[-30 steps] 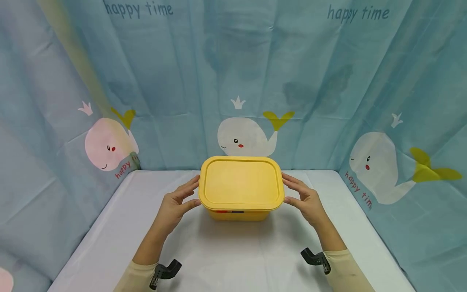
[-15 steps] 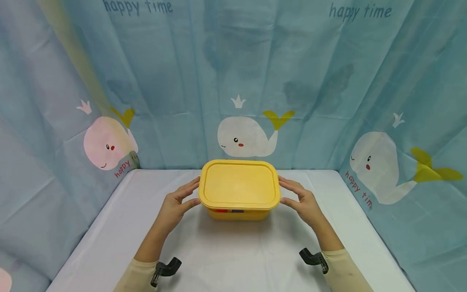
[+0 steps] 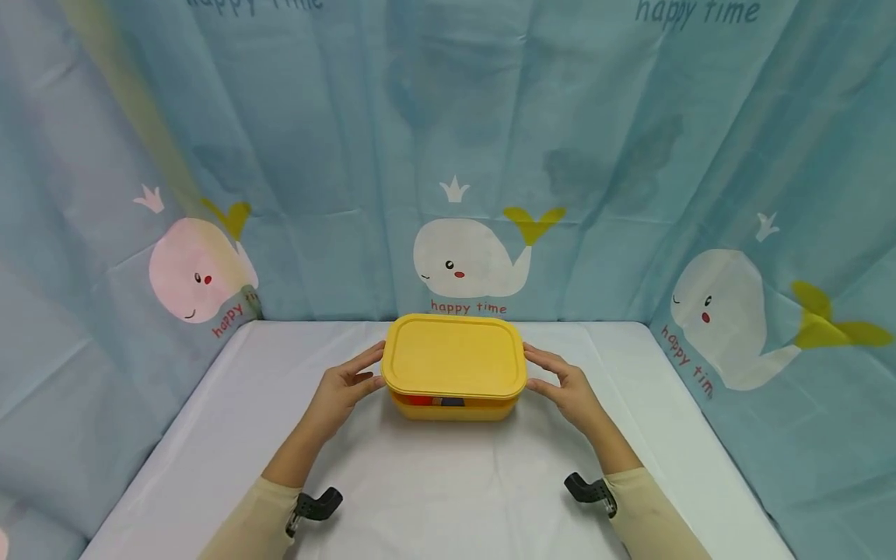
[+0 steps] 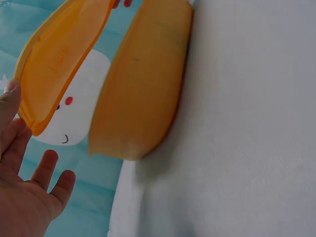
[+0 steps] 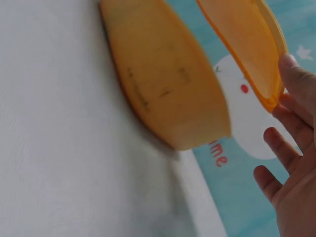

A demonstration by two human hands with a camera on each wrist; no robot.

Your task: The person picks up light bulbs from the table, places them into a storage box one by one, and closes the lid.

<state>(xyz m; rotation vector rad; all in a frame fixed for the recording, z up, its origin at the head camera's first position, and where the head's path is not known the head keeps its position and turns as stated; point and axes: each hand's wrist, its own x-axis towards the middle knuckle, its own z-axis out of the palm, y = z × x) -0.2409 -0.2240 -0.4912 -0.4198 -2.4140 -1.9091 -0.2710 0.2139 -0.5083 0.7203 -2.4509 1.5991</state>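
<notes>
A yellow rectangular lid (image 3: pixel 453 354) is held level above a yellow plastic box (image 3: pixel 448 412) on the table. My left hand (image 3: pixel 339 391) pinches the lid's left end between thumb and fingers; my right hand (image 3: pixel 570 390) grips the right end likewise. Both wrist views show a gap between the lid (image 4: pixel 64 61) and the box (image 4: pixel 143 84), the lid slanting in those pictures. Through the front gap a red thing (image 3: pixel 418 400) and a dark blue thing (image 3: pixel 452 402) show inside the box. The rest of the contents is hidden under the lid.
A white cloth (image 3: pixel 448 482) covers the table. Light blue curtains (image 3: pixel 336 233) with printed whales stand along its back and both sides, close behind the box. A black camera mount sits on each wrist, the left one (image 3: pixel 318 504) and the right one (image 3: pixel 588 490).
Both hands have brought the lid down closer to the box, and the right hand has come inward a little. The box has stayed in place. The head view has tilted slightly.
</notes>
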